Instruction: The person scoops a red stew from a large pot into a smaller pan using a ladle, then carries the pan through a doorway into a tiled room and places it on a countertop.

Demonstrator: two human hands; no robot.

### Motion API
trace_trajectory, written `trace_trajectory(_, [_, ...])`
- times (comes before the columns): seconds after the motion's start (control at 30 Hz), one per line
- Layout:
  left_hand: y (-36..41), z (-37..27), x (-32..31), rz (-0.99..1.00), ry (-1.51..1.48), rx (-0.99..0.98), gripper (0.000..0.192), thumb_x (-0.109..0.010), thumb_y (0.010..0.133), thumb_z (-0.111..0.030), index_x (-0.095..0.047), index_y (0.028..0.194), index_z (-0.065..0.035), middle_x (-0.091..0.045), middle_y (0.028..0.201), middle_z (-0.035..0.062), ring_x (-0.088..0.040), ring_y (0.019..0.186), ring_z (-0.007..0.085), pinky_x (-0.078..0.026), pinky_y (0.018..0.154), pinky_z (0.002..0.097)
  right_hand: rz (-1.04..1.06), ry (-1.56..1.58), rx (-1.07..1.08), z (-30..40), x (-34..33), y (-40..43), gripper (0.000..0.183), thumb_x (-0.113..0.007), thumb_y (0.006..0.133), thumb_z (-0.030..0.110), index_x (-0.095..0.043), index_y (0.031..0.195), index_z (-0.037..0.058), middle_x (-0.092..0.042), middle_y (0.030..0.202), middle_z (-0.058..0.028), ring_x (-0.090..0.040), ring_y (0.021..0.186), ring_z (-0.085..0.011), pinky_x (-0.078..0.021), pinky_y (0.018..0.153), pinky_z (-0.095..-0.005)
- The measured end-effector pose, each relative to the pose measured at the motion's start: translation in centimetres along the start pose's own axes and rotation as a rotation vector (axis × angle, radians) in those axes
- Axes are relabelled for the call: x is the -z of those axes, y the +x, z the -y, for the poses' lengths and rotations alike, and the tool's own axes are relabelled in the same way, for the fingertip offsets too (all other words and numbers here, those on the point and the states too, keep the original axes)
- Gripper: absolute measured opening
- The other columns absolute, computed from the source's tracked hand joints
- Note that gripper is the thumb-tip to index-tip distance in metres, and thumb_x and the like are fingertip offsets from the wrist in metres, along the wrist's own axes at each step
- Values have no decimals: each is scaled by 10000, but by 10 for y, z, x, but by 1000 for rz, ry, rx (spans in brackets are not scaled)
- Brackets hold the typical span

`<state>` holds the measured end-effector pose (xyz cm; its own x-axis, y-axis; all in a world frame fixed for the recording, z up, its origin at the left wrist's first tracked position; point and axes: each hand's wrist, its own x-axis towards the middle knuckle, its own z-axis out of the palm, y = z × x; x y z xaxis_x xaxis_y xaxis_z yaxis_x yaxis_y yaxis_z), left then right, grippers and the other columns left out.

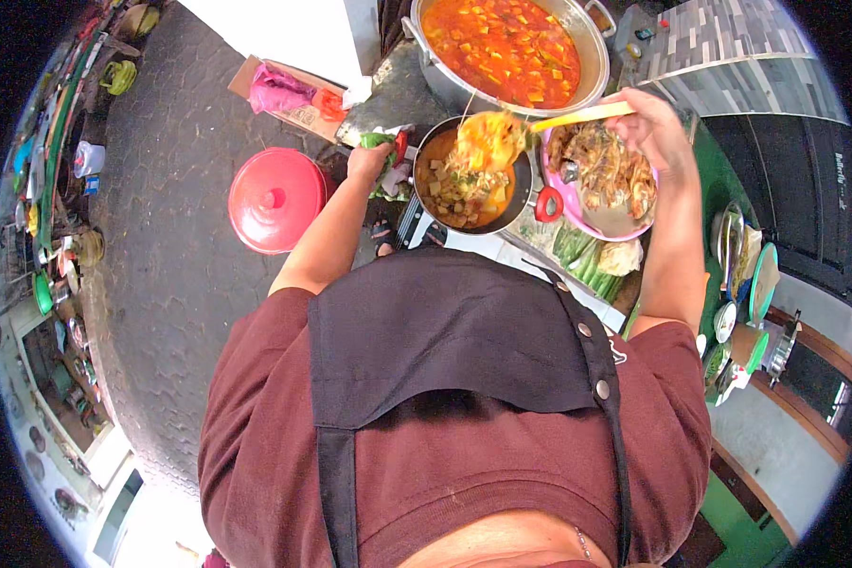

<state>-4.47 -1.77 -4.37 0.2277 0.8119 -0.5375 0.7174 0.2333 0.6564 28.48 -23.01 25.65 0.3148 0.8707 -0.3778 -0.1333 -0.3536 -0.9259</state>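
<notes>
My left hand (370,162) is closed on a green cloth (378,142) at the left side of a dark wok (474,231); whatever handle lies under it is hidden. In the wok is an orange stew (465,195) with pale chunks. My right hand (646,131) grips the yellow handle of a ladle (582,116). Its head, over the far part of the wok, is covered by a heap of orange-yellow food (492,140). Beneath my right forearm, to the right of the wok, sits a pink basin (579,213) of browned fried fish (603,167).
A large metal pot (429,67) of red stew with cubes stands beyond the wok. The wok's red side handle (548,204) points right. Leafy greens (589,259) lie near the basin. At left are a red lidded container (277,200) and a cardboard box (305,117) with plastic bags.
</notes>
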Motion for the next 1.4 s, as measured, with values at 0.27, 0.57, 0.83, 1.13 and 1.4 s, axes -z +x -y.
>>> trace_trajectory(0.27, [-1, 5, 0, 20, -104, 16, 516, -671, 611, -398, -612, 963, -26, -626, 934, 182, -609, 869, 282, -457, 762, 360, 71, -510, -148, -72, -101, -8, 268, -545, 839, 260, -602, 916, 10, -591, 666, -64, -547, 511, -97, -457, 491, -252])
trace_trajectory(0.57, [-12, -7, 5, 19, -69, 39, 528, -672, 609, -388, -602, 985, -23, -626, 934, 182, -610, 867, 278, -460, 763, 351, 356, -1408, 463, -122, -148, -69, 116, -477, 748, 78, -468, 849, 21, -499, 770, -123, -568, 751, -269, -487, 631, -344])
trace_trajectory(0.83, [-2, 4, -2, 45, -126, 14, 501, -666, 616, -379, -605, 966, -26, -629, 913, 179, -609, 855, 288, -459, 758, 353, 108, -1436, 618, -157, -125, -103, 359, -489, 754, 49, -470, 1109, 2, -529, 975, -130, -569, 854, -241, -497, 676, -309])
trace_trajectory(1.13, [9, 9, -5, 33, -41, 24, 552, -664, 613, -403, -592, 1000, -17, -616, 952, 198, -596, 896, 304, -448, 788, 355, -149, -1076, 444, -117, -121, -115, 247, -575, 786, 29, -563, 1033, 29, -569, 920, -139, -588, 753, -227, -499, 662, -294])
trace_trajectory(1.4, [13, 11, -7, 57, -47, 23, 585, -667, 613, -419, -592, 1002, 12, -614, 967, 199, -595, 913, 297, -447, 793, 355, -499, -72, 291, -33, -81, -102, 216, -526, 854, 93, -571, 1030, -24, -607, 789, -96, -576, 630, -117, -470, 537, -216])
